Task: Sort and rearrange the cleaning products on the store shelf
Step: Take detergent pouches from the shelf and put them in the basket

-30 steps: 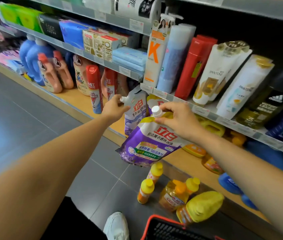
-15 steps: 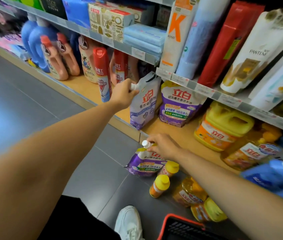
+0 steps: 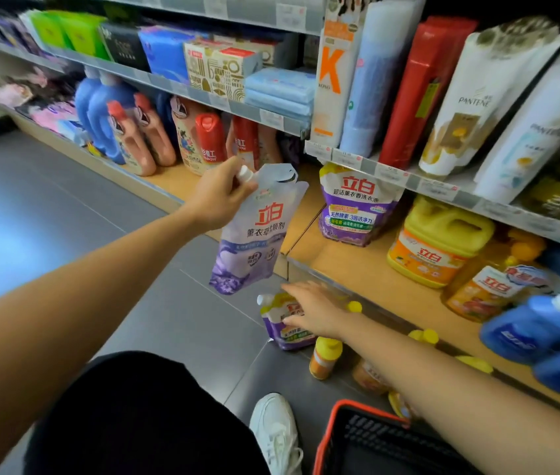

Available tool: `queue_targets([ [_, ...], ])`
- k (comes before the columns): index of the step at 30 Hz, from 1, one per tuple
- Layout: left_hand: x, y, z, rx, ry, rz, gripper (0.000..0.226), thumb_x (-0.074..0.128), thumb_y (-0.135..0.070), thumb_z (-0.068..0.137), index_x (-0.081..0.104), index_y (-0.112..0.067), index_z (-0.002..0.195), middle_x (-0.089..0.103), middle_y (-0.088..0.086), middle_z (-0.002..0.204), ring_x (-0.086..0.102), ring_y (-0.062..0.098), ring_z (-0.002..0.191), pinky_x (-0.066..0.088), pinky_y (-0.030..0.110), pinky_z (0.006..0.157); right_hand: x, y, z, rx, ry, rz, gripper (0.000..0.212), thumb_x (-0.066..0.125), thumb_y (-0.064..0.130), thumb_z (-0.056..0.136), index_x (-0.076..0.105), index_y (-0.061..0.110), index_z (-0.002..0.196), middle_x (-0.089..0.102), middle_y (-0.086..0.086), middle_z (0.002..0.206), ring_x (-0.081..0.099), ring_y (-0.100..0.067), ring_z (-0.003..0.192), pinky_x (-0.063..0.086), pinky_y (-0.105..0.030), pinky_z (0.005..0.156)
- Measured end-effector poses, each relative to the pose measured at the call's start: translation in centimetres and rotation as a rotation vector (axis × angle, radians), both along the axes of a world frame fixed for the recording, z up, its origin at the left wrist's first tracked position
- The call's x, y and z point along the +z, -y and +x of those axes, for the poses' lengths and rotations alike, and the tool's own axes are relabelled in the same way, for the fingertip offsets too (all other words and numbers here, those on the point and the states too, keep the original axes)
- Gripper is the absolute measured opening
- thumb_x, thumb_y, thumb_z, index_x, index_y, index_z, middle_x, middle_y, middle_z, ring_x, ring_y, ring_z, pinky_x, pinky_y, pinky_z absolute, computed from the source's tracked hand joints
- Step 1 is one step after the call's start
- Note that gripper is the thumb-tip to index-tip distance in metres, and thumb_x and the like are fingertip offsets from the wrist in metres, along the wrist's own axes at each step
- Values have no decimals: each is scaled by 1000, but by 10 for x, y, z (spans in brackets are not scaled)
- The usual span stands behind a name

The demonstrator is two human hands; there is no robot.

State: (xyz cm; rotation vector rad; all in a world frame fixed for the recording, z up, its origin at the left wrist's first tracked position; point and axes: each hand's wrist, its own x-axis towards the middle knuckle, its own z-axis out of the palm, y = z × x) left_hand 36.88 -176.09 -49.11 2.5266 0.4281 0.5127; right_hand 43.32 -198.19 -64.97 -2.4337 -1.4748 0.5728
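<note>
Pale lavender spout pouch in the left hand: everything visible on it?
The pale lavender soft-plastic spout pouch hangs tilted in mid-air before the wooden bottom shelf, gripped at its top corner by the left hand, which curls round its white screw cap. Whitish upper face with red characters, purple floral base, a cut-out handle hole at top. It looks filled; nothing else touches it.
</note>
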Motion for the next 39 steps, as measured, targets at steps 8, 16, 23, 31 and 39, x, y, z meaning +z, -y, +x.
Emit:
queue_targets([
  [8, 45, 61, -56, -173, 84, 45, 17, 55, -22, 103, 54, -10, 116, 60, 2, 101, 56, 21, 88, 53, 48, 79, 102, 88, -19, -299, -256, 432, 49, 79, 28, 84, 64, 18, 129, 63, 2, 125, 61, -13, 107, 51, -29, 92],
  [16, 90, 145, -70, -430, 116, -24, 22, 54, -22, 103, 55, -14, 124, 63, 16, 104, 62, 34, 93, 53, 53, 80, 209, 158, -20, -473, 184, 855, 55, 84, 24, 77, 57, 15, 123, 48, 2, 119, 47, -8, 111, 33, -4, 91],
  [23, 85, 228, -65, -709, 93, -212, 20, 59, -18, 101, 60, -12, 120, 61, -6, 102, 59, 15, 89, 49, 31, 75, 242, 222, -39, -304, 118, 483, 30, 77, 41, 84, 70, 16, 99, 69, -1, 89, 62, -17, 84, 44, -36, 70],
  [31, 32, 310, -55, -805, -40, -628, 22, 63, -4, 96, 60, -2, 117, 61, 0, 98, 56, 14, 91, 47, 31, 80, 201, 310, -53, -427, -96, 473, 36, 76, 25, 88, 59, 12, 60, 44, 3, 55, 38, -3, 55, 28, -28, 55],
  [39, -7, 347, -42, -851, -219, -654, 26, 52, -12, 100, 64, -10, 122, 68, 0, 114, 61, 1, 104, 50, 22, 90, 141, 357, -65, -569, -160, 542, 36, 72, 28, 91, 61, 19, 58, 45, 0, 52, 39, -10, 54, 31, -40, 56],
])
